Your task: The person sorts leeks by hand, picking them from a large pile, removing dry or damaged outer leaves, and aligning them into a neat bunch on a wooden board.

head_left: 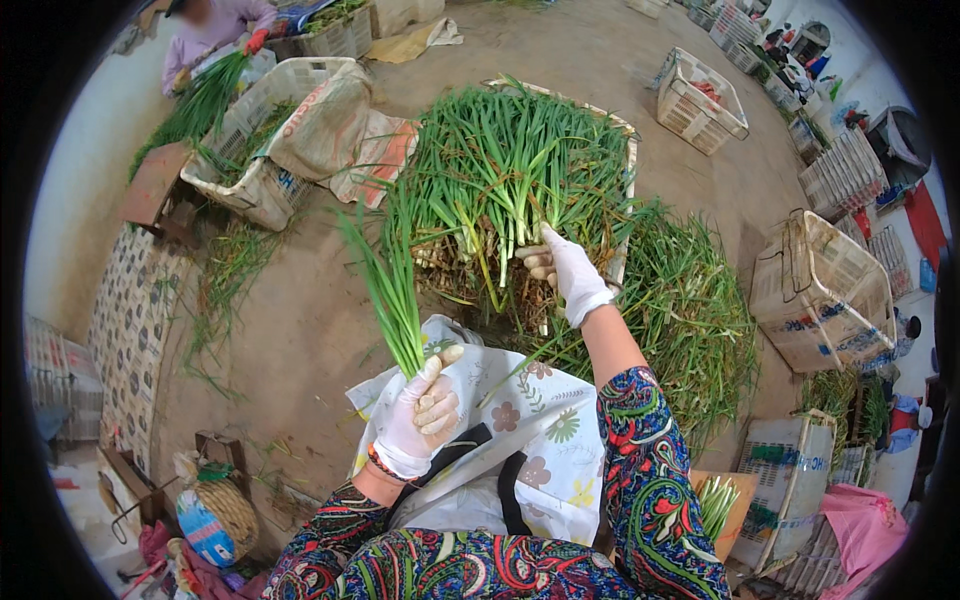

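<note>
My left hand (418, 412), in a white glove, is wrapped round a small bunch of green garlic (395, 310), its leaves pointing up and away to the left. In front of me a large heap of green garlic (480, 150) lies on a crate, with pale stems and brown, withered roots towards me. My gloved right hand (570, 275) reaches to the near side of this heap. Its fingers are curled and closed at the white stem ends of some stalks. Across my lap spreads a white flowered apron (540, 410).
Loose green leaves (690, 310) are piled right of the heap. A crate with sacking (325, 125) stands at the left, near a co-worker's red-gloved hand (256, 40). White plastic crates (825, 290) stand at the right. Trimmed stalks (718, 505) lie by my right elbow.
</note>
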A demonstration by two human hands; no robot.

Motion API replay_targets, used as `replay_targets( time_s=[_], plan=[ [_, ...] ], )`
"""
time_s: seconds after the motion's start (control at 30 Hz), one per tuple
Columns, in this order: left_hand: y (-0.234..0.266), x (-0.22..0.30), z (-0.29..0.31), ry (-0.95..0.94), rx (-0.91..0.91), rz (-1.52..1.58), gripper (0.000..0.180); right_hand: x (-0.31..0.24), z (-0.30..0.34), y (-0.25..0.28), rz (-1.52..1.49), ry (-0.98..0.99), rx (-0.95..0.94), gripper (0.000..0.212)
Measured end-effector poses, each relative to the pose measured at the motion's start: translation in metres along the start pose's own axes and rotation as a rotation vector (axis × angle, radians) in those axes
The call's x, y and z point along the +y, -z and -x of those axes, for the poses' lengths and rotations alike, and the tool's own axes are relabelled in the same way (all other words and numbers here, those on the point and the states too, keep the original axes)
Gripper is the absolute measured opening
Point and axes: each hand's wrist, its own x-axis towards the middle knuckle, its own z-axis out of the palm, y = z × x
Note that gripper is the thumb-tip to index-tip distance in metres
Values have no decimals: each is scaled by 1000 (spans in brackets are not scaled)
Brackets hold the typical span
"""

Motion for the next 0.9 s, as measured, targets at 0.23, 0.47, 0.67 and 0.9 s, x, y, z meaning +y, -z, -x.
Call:
replay_targets(
  time_s=[0.23, 0.47, 0.67, 0.9],
  plan=[
    [11, 6, 2, -1, 44, -46, 33, 9, 29, 43, -667, -1, -18, 17],
    [-14, -16, -22, 30, 211, -673, 34, 79, 200, -27, -27, -58, 22, 39],
    [-2, -41, -50, 205, 336, -859, 15, 129, 243, -60, 16, -207, -58, 34],
    [2, -51, -45, 170, 312, -753, 10, 136, 217, -30, -359, -96, -127, 28]
  ],
)
